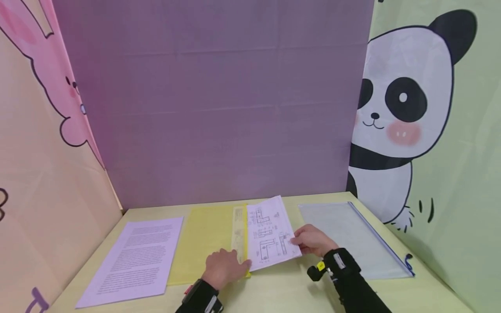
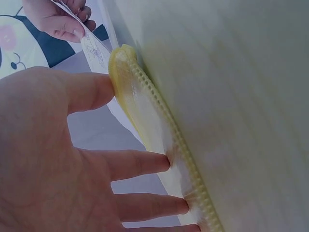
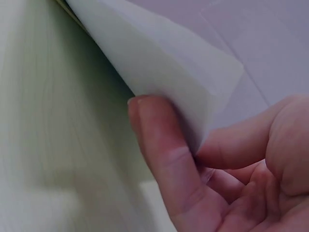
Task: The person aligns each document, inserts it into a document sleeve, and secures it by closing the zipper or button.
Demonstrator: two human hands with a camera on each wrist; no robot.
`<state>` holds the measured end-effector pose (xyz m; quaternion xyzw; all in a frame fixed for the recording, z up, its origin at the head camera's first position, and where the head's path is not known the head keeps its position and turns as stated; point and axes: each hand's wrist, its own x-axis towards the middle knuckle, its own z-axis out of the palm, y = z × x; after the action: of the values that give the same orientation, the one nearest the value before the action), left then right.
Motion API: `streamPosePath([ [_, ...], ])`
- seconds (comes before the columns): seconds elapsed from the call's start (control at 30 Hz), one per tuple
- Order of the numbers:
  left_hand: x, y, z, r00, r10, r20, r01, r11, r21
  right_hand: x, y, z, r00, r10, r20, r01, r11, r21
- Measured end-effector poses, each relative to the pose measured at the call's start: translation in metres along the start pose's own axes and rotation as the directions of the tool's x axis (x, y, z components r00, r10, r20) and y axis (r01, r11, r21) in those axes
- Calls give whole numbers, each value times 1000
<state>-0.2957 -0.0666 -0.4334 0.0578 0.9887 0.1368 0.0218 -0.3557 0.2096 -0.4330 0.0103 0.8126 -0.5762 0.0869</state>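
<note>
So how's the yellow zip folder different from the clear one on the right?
The yellow folder is tinted and opaque-looking, with a yellow zip; the clear folder is see-through grey with a blue zip edge. The yellow folder has the left hand pressing on its zip side and a drawing sheet, pinched by the right hand, at its opening; the clear folder lies untouched. Both lie flat on the table and look similar in size.

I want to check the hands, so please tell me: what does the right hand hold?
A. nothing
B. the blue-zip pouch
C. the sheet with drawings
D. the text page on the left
C: the right hand pinches the edge of the drawing sheet, while the left hand presses on the yellow pouch.
</note>
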Motion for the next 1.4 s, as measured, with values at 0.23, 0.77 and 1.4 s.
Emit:
streamPosePath([
  [0.23, -2, 0, 0, 1000, 12, -6, -12, 999, -30, 1, 0, 5, 999, 21, -24, -22, 999, -32],
  [0.77, -2, 1, -2, 1000, 21, 6, -21, 999, -38, 6, 4, 23, 1000, -18, -15, 17, 998, -61],
  [1.4, -2, 2, -2, 1000, 8, 0, -8, 1000, -18, 4, 2, 13, 997, -1, 73, -1, 999, 34],
])
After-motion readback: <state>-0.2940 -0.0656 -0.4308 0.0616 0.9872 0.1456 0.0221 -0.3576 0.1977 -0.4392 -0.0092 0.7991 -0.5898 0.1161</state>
